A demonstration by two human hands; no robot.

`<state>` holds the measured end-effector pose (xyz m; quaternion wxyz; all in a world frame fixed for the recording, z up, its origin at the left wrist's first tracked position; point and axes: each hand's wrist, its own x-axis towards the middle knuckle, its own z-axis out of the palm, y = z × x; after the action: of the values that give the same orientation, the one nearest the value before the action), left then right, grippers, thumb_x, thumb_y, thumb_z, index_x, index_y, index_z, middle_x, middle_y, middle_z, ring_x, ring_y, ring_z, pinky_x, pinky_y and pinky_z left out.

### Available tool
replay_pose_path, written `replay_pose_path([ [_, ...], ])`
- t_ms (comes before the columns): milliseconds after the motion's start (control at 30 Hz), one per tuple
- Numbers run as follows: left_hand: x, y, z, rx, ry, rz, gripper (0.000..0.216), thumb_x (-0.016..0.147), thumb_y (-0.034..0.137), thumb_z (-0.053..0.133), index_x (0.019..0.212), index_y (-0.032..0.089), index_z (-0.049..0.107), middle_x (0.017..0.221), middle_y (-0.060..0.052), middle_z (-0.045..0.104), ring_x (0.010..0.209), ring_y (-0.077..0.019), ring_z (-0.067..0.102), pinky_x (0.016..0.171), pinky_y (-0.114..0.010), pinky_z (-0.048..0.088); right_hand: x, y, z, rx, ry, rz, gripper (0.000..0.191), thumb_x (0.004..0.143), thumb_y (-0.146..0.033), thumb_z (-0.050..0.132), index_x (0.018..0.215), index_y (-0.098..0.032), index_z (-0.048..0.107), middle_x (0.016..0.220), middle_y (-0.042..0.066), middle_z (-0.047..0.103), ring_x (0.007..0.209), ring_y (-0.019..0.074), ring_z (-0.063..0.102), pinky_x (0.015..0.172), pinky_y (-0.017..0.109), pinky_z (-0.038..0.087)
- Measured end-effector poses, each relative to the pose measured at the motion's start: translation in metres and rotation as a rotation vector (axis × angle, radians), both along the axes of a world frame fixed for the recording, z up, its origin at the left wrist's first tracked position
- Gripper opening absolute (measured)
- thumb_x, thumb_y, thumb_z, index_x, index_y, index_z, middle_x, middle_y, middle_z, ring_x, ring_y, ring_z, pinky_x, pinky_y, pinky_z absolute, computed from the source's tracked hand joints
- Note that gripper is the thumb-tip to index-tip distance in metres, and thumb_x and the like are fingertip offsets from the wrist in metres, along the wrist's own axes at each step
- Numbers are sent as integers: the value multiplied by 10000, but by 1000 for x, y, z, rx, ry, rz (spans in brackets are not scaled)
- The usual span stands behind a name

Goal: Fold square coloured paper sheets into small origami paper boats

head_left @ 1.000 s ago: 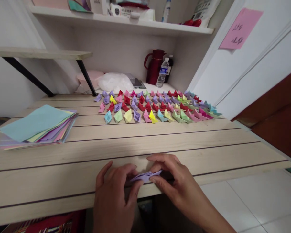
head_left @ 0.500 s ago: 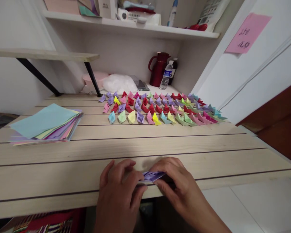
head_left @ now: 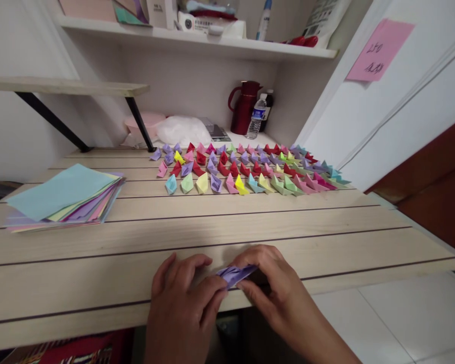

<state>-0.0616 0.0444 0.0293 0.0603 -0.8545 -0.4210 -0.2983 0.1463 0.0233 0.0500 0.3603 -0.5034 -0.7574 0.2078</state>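
Observation:
A small purple folded paper (head_left: 235, 275) is held between my two hands close to the table's front edge. My left hand (head_left: 187, 296) pinches its left end between thumb and index finger, the other fingers bent over the wood. At the right end, my right hand (head_left: 271, 285) grips the paper with its thumb below and its fingers curled over the top. Part of the folded paper is hidden behind my fingers. Beyond the hands, several rows of small folded paper boats (head_left: 216, 183) in many colours stand across the back of the table.
A fanned stack of coloured paper (head_left: 72, 189) lies at the left, light blue on top. Behind the boats stand a red thermos jug (head_left: 245, 108), a water bottle (head_left: 257, 117) and a white plastic bag (head_left: 184, 130). A small raised shelf (head_left: 98, 88) overhangs the back left.
The purple paper has tilted, its left end lower, and more of its folded face shows. My left thumb and index finger have closed on that end. The view has shifted slightly.

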Motion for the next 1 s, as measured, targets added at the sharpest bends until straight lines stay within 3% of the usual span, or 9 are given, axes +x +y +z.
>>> replay_pose_path([
  [400,5,3,3,-4,-33,29,116,866,271,655,956,342,672,979,41,739,910,-199,669,957,-449,404,-1,3,2,-32,18,-4,197,954,-135,583,1074,-289,563,1047,14,663,992,224,577,840,357,441],
  [633,12,1,5,-17,-120,36,99,875,232,654,893,327,632,873,99,737,842,-163,665,1056,-413,263,-5,3,0,-47,43,-65,479,912,-116,641,1303,-353,499,1034,-6,676,1004,231,590,879,385,440],
  [900,13,0,5,-28,-187,55,98,869,239,673,863,328,633,787,128,715,761,-134,667,1102,-383,215,-6,4,1,-32,96,-72,432,918,-92,604,1254,-354,539,977,-30,711,982,212,618,888,383,430],
  [1000,12,0,4,-67,-205,67,58,877,283,666,861,315,621,778,116,717,749,-147,673,1076,-408,262,-5,5,0,-98,161,-71,403,922,-125,599,1257,-346,561,965,-17,704,970,215,621,889,381,441],
])
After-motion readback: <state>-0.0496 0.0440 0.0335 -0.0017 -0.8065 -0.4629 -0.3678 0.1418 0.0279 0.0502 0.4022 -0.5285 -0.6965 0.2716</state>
